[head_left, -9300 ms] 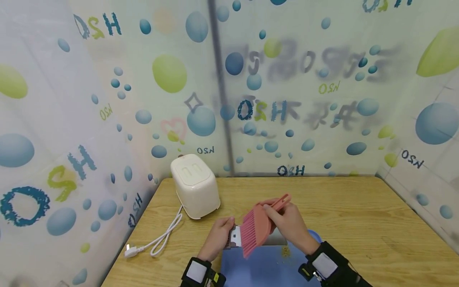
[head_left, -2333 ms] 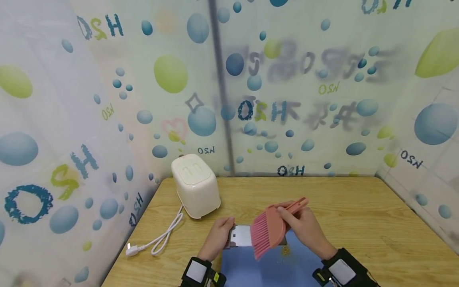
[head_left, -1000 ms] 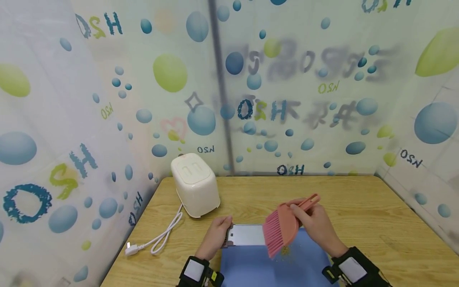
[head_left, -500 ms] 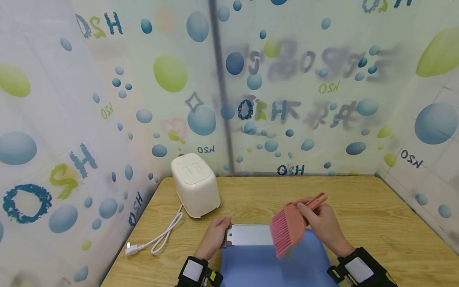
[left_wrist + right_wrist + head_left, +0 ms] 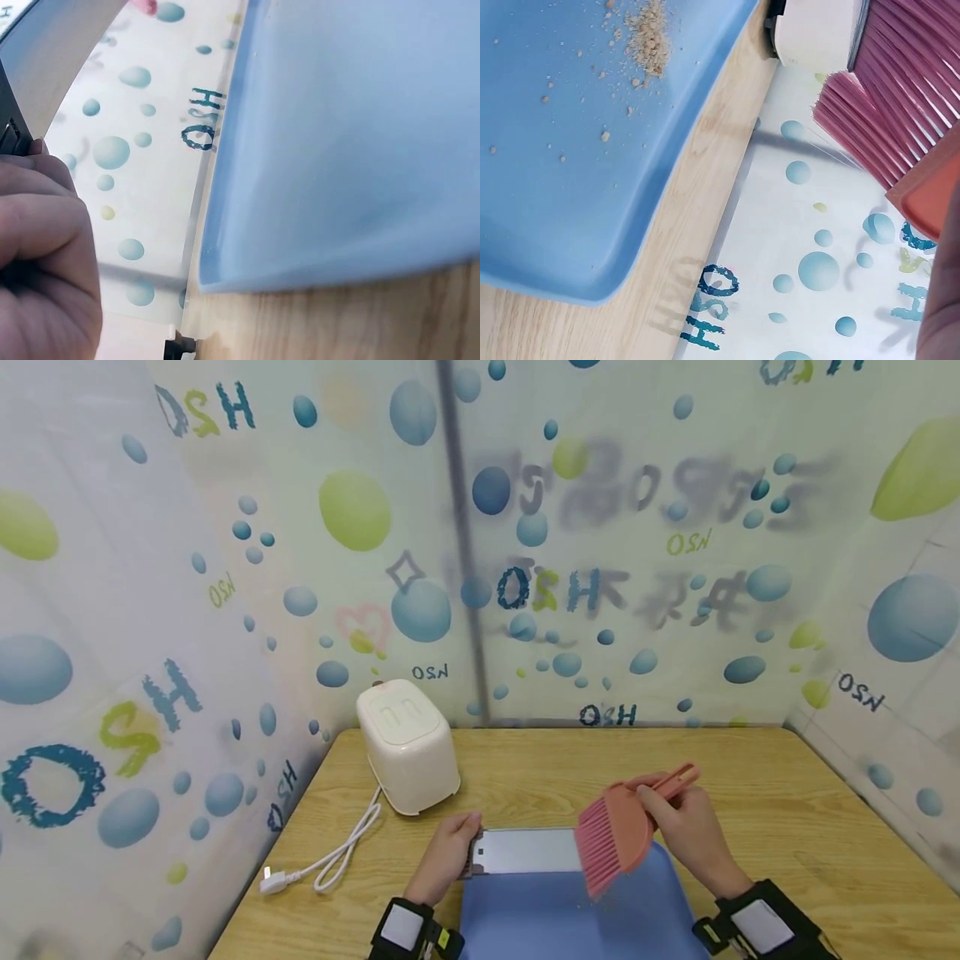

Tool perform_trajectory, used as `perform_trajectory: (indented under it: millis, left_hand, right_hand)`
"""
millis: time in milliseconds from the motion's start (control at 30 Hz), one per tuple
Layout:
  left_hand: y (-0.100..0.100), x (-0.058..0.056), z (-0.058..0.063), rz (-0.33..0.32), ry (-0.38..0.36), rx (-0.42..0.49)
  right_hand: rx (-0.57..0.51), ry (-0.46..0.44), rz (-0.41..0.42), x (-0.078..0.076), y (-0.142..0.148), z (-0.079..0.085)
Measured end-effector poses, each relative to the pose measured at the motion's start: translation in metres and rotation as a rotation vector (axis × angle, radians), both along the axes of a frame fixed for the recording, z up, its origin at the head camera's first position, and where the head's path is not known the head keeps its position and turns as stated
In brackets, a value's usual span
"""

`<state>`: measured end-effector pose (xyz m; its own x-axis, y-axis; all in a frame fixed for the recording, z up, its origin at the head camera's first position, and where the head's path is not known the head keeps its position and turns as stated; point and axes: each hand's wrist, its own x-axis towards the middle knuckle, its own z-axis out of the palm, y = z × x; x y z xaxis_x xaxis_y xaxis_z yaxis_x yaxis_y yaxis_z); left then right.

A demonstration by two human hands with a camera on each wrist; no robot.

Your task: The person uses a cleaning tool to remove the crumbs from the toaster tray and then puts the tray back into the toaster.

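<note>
Head view: pink brush [image 5: 628, 828] has shifted right along the metal plate [image 5: 528, 852], baring more of it; suggests a near-finished pass.
Right hand [image 5: 690, 835] grips the brush, left hand [image 5: 450, 850] the plate's left end, hands apart; bristle contact unclear. Plate at far edge of blue tray [image 5: 525, 918], crumbs [image 5: 651, 43] inside. Toaster [image 5: 411, 752] near worktop's far left corner.

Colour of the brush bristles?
Pink: the bristles show best in the right wrist view.
</note>
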<state>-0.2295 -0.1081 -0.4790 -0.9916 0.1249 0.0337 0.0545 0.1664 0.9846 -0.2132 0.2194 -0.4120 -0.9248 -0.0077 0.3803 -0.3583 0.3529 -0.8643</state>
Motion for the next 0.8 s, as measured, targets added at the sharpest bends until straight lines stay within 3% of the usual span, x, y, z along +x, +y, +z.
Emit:
perform_trajectory:
  millis: [467,800]
  left_hand:
    - [-0.005,0.002,-0.001,0.005,0.017,-0.044]
    - [-0.002,0.002,0.001,-0.001,-0.022,0.013]
  right_hand:
    - [-0.063,0.020,-0.048,-0.001,0.003,0.004]
    - [-0.081,0.170,0.074,-0.009,-0.021,0.029]
